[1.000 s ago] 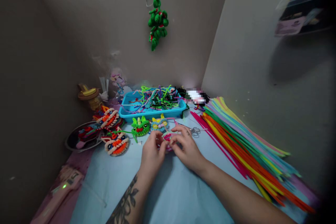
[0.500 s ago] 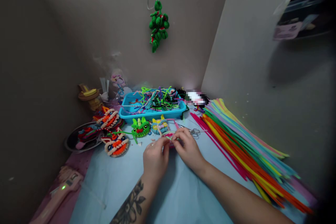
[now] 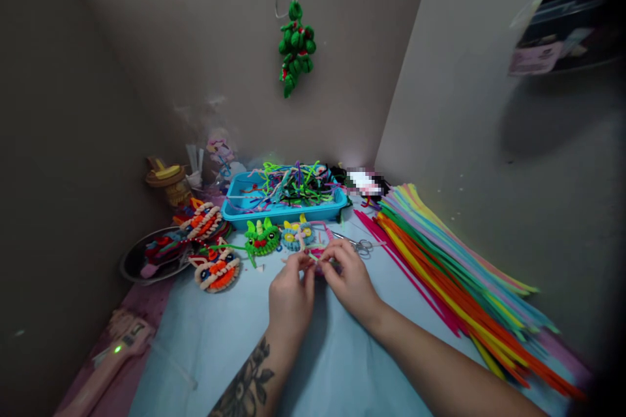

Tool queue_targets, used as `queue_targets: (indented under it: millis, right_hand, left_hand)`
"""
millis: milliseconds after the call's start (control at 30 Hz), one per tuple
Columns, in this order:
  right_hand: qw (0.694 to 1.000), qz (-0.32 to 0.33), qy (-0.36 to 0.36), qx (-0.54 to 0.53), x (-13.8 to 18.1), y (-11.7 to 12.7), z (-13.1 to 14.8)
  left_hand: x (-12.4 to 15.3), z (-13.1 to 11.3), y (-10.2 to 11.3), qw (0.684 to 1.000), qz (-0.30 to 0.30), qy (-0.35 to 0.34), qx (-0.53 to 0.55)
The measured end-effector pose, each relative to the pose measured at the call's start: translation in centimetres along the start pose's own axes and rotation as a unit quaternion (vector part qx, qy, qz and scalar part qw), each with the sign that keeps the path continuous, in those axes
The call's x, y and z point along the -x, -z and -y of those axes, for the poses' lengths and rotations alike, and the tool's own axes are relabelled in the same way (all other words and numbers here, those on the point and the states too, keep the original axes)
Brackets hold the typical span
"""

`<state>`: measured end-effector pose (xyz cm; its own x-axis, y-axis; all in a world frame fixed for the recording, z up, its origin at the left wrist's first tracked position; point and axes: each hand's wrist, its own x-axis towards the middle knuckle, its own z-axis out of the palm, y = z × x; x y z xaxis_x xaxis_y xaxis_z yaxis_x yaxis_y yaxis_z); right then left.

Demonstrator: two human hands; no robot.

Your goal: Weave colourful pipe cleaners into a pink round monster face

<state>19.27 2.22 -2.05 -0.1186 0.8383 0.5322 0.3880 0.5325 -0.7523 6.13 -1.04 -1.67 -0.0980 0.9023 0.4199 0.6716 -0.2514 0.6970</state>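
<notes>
My left hand (image 3: 291,290) and my right hand (image 3: 353,283) meet over the blue cloth, both pinching a small pink pipe-cleaner piece (image 3: 317,252). My fingers hide most of it; a pale green strand shows between the fingertips. Just beyond lie a blue and yellow pipe-cleaner animal head (image 3: 297,234) and a green one (image 3: 262,238) with horns and a red mouth. Scissors (image 3: 362,247) rest behind my right hand. Farther left is an orange and cream pipe-cleaner head (image 3: 218,268).
A blue tray (image 3: 283,215) of tangled pipe-cleaner scraps stands at the back. Long coloured pipe cleaners (image 3: 440,273) fan out on the right. On the left are a metal bowl (image 3: 131,267) and a pink glue gun (image 3: 115,358) with a green light. A green bundle (image 3: 297,45) hangs on the wall.
My left hand has shifted slightly to the right, and its fingers have changed position a little on the pink piece. My right hand stays nearly still.
</notes>
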Motion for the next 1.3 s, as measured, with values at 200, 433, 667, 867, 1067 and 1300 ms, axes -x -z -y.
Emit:
queue_targets:
  millis: [200, 433, 667, 867, 1067, 1300]
  right_hand:
    - [1.0, 0.009, 0.007, -0.008, 0.0, 0.0, 0.0]
    - [0.998, 0.036, 0.06, -0.002, 0.0, 0.3, -0.1]
    - [0.997, 0.042, 0.064, -0.008, -0.3, 0.7, -0.3]
    - [0.996, 0.07, 0.051, -0.017, -0.7, 0.7, -0.7]
    - [0.998, 0.051, 0.02, -0.013, -0.8, 0.9, -1.1]
    - [0.993, 0.052, 0.069, 0.074, -0.7, 1.1, -0.6]
  left_hand:
    - [-0.1, 0.2, 0.0, 0.998, 0.025, -0.035, -0.041]
    - [-0.4, 0.0, 0.0, 0.988, 0.011, -0.121, -0.092]
    - [-0.6, 0.3, 0.2, 0.996, 0.051, -0.07, -0.026]
    - [-0.7, 0.8, -0.1, 0.997, 0.069, -0.024, 0.036]
    - [-0.7, 0.9, -0.2, 0.995, 0.069, -0.001, 0.072]
    - [-0.8, 0.9, -0.2, 0.993, 0.075, 0.0, 0.092]
